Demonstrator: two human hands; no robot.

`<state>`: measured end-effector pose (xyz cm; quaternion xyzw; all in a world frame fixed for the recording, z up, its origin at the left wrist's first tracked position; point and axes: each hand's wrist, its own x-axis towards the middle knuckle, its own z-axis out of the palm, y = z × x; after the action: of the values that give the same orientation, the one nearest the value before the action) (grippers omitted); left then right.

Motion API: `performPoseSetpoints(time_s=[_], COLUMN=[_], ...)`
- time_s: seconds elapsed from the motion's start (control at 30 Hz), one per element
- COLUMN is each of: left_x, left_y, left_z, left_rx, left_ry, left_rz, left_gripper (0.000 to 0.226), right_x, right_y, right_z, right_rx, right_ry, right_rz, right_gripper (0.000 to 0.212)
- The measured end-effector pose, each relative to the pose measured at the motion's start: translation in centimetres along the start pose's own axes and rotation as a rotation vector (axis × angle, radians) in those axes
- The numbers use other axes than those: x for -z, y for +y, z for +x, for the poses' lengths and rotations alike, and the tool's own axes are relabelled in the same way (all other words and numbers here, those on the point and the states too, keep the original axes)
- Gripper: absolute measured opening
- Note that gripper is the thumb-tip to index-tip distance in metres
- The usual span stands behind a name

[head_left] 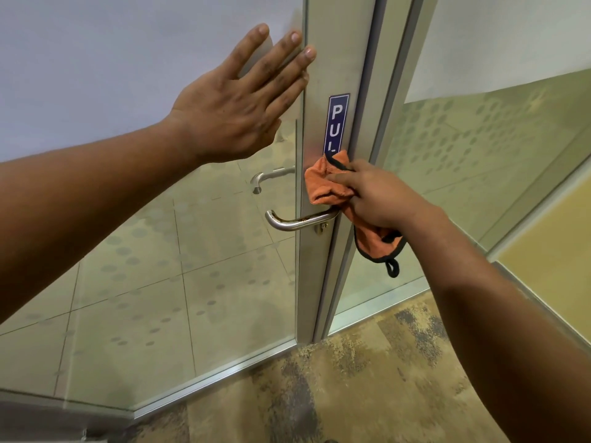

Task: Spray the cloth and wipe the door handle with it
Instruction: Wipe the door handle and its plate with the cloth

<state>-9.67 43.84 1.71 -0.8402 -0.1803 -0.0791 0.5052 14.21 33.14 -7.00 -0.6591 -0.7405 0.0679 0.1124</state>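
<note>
Now your right hand (380, 196) grips the orange cloth (329, 183), pressing it against the metal door frame (335, 75) just above the root of the door handle (294, 220), over the lower end of the blue PULL sign (336, 123). A black-edged corner hangs below that hand. Your left hand (236, 113) is open, fingers spread, flat against the frosted glass (128, 59) above the handle.
</note>
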Motion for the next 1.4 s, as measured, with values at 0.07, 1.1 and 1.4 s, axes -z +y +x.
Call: performPoseSetpoints(time_s=[0.07,1.1,1.4], left_x=[0.0,0.5,0.4], left_y=[0.0,0.2,0.3], left_z=[-0.2,-0.1,-0.1], left_rx=[-0.004,-0.031,-0.021], left_ry=[0.006,0.014,0.009], left_rz=[0.023,0.170,0.148], left_gripper=[0.065,0.065,0.065], right_x=[-0.7,-1.1,-2.9], right_y=[-0.1,-3.4,-7.6], right_z=[0.1,0.8,1.1], right_rx=[-0.020,-0.305,-0.347], right_ry=[-0.005,-0.032,0.031], right_rz=[0.018,0.189,0.238], right_gripper=[0.050,0.016,0.020])
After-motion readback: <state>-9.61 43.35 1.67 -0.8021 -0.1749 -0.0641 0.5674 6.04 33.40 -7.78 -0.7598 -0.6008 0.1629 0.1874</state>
